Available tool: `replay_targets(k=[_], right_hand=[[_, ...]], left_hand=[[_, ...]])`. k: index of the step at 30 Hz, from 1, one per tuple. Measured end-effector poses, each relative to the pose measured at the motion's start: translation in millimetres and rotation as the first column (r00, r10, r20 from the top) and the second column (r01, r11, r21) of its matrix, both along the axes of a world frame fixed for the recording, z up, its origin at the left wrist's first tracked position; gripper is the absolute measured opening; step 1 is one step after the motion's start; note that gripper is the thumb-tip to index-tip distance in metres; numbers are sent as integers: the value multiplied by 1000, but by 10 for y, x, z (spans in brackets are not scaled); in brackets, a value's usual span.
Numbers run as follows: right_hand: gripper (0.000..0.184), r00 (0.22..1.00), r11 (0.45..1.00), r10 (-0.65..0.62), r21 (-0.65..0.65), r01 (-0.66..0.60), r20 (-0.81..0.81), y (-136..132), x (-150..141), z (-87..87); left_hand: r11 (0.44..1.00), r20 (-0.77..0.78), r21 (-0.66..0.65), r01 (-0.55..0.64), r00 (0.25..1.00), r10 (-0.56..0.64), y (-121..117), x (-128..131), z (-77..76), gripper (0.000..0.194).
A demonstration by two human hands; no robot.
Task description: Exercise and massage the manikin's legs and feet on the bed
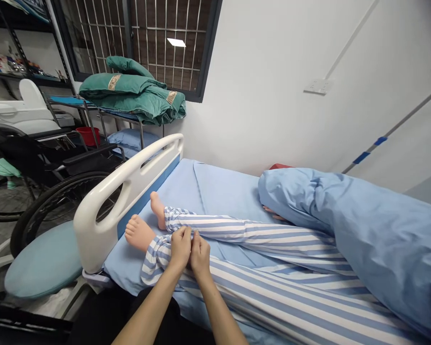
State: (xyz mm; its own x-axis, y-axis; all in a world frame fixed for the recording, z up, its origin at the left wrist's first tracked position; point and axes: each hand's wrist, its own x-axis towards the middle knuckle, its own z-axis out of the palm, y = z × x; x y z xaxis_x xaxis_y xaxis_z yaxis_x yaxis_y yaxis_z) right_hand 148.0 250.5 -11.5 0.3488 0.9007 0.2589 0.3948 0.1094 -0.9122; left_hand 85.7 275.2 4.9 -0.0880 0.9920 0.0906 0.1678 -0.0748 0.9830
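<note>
Side by side over the nearer shin, my left hand [181, 247] and my right hand [200, 255] are both closed, knuckles up and thumbs close together. They grip the cloth of the blue-and-white striped trousers [269, 282] just above the ankle; the fingertips are hidden under the hands. The legs lie stretched out on the blue bed sheet [215, 184]. Two bare feet, smooth like a care manikin's, stick out of the cuffs: a nearer foot [140, 233] and a farther foot [158, 210]. A light blue quilt [380, 230] covers the upper legs at the right.
A cream footboard [93, 211] closes the bed's left end. Beyond it stand a wheelchair [61, 172] and a round pale-blue stool seat [45, 263]. Folded green quilts [136, 93] rest on a rack below the barred window. A white wall [258, 86] runs along the bed's far side.
</note>
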Motion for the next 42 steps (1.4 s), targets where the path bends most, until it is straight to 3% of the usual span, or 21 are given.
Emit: replay_targets(k=[2,4,9,13,17,19,21,24,29,32,37,39,42], right_hand=[[56,998,1000,3,-2,-3,-68,11,28,1],[55,995,1000,14,-7,-15,-104,17,49,11],[49,988,1000,-3,0,3,-152,31,75,17],[46,983,1000,-5,-2,5,-185,70,103,-5],[46,970,976,178,-94,-195,-166,93,247,136],[46,957,947,285,-135,-291,-63,66,343,245],[46,946,941,320,-137,-311,53,17,412,308],[45,962,969,241,-92,-230,126,-57,428,248],[46,964,999,-19,-36,30,264,-112,337,7],[46,955,999,-27,-14,32,297,-126,326,-24],[45,994,998,-57,40,53,97,-137,391,-2],[43,997,996,-75,48,74,18,-141,414,-6],[39,993,993,-116,36,115,15,-147,427,-25]], left_hand=[[999,169,-29,-36,985,40,-29,94,58,29],[998,194,-26,-62,979,66,-61,137,55,30],[997,-132,76,-14,991,24,-124,104,-136,31],[996,-235,83,-26,971,45,-138,106,-219,31],[995,-300,95,-24,952,51,-153,128,-202,30],[996,-338,90,-3,941,33,-165,133,-186,31],[997,-368,68,27,930,0,-175,137,-171,32],[998,-405,44,35,914,-14,-183,146,-156,31],[998,-412,58,27,911,-1,-165,145,-178,30],[998,-360,26,61,932,-47,-113,163,-158,30],[974,-181,-82,211,958,-223,-42,318,38,28],[975,-142,-52,216,965,-221,-57,389,84,27],[990,-80,-27,138,987,-140,-109,440,28,29]])
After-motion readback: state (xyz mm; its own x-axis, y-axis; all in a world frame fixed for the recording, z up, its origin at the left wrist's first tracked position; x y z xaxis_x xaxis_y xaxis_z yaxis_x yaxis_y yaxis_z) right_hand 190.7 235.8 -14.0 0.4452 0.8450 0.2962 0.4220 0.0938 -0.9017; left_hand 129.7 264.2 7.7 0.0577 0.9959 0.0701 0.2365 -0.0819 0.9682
